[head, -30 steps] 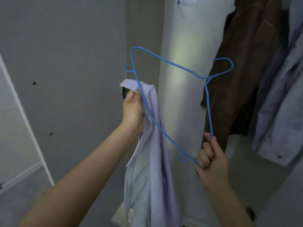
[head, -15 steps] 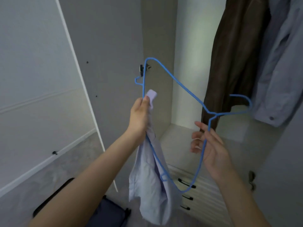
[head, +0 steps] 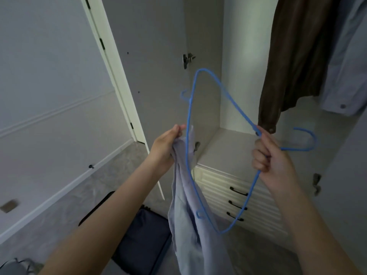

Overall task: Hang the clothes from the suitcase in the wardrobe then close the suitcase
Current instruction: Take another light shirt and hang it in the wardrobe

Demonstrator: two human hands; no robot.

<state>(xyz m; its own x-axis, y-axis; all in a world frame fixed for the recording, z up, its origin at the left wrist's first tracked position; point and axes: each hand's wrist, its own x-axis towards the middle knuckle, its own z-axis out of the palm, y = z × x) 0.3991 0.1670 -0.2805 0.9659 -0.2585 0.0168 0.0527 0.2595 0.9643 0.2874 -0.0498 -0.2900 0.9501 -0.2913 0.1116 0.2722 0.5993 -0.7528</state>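
A pale lilac shirt [head: 190, 221] hangs limp from my left hand [head: 165, 147], which grips its top edge in front of the open wardrobe [head: 234, 56]. My right hand [head: 272, 157] is closed round the neck of a blue wire hanger [head: 218, 84], tilted on its side with the hook [head: 305, 139] pointing right. The hanger's long bar runs down in front of the shirt. The dark blue suitcase [head: 143, 235] lies open on the floor below my left arm.
A brown jacket [head: 294, 56] and a light blue shirt [head: 349, 62] hang in the wardrobe at the right. Below them is a shelf [head: 228, 153] above a cream drawer unit [head: 248, 197] with black handles. The wardrobe door [head: 147, 66] stands open at the left.
The view has tipped downward, showing drawers and suitcase. Both hands have dropped lower. My right hand, loose on the hanger half a second ago, now grips its neck; the hanger has tilted further.
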